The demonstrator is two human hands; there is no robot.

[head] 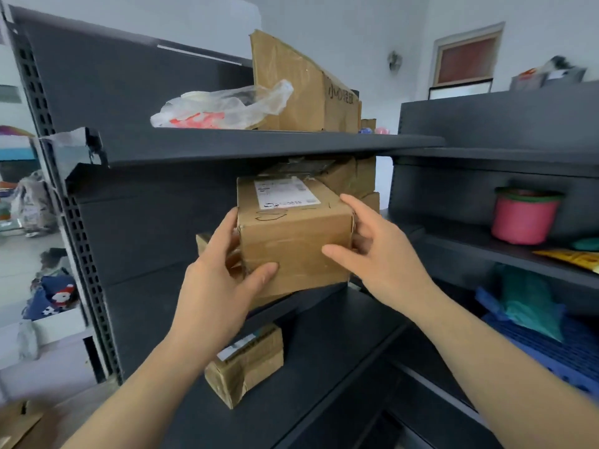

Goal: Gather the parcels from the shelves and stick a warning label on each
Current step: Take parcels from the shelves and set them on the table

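The left hand [223,280] grips the lower left corner of a box [295,241], thumb flat on the front face and fingers wrapped round the left side. The right hand [382,254] holds the opposite side, thumb pressed on the front and fingers curled round the right edge, the forefinger lying along the top corner.

The box sits at the front of the middle shelf [327,306] of a dark metal rack. One broad face is turned to the person and the top carries a white label [285,192], level and facing up. The body runs back into the shelf, but the view foreshortens it, so I cannot tell whether its long axis lies across or inward. It is plain brown cardboard, square-cornered, with clear tape over the seams, worn edges and a pen scrawl near the front top edge. Whether it is lifted or resting on the flat cardboard beneath I cannot tell.

More cartons [350,179] are stacked just behind it. On the shelf below lies a small parcel [246,364], crumpled, heavily taped and tilted. On the top shelf stand a tall carton [304,89] and a thin, wrinkled plastic bag [223,108]. The rack to the right holds a round pink pot [523,218].
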